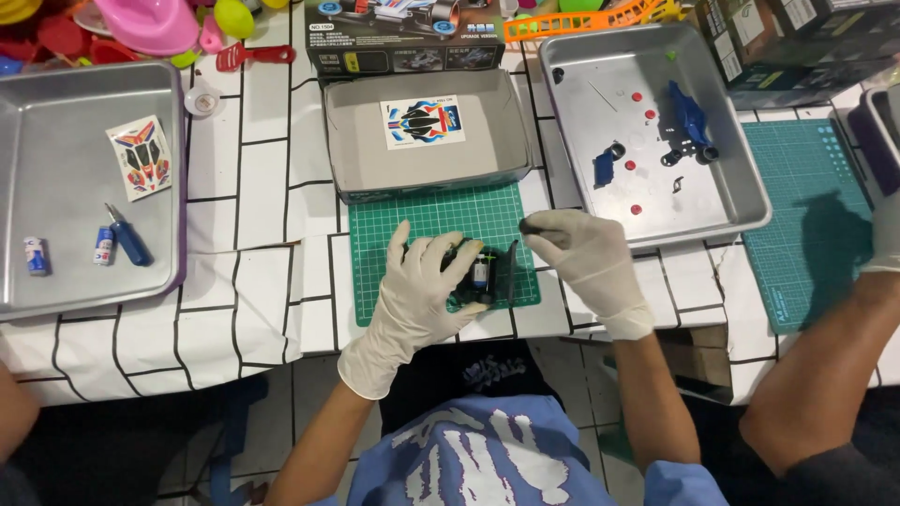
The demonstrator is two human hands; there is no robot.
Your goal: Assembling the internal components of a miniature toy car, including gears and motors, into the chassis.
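A: Toy car chassis [476, 274], dark with a small battery seated in it, lies on the green cutting mat [441, 220] at the near edge of the table [253, 281]. Where do the hands sit?

B: The left hand [417, 295], gloved, has its fingers closed around the chassis from the left side. The right hand [586, 258], also gloved, pinches a small dark part between its fingers just beside the chassis's right end.

A: What surrounds the work?

B: Behind the mat stands an open grey box [356, 141] holding a sticker sheet [424, 122]. To the right a metal tray [741, 187] carries blue body parts [689, 117] and red dots. To the left another tray [19, 187] holds a second sticker sheet, a blue screwdriver [129, 236] and two batteries.

A: What makes for a good fitting here?

B: In judgement, a steady left grip that keeps the chassis flat on the mat, and a right pinch that brings the part in squarely.
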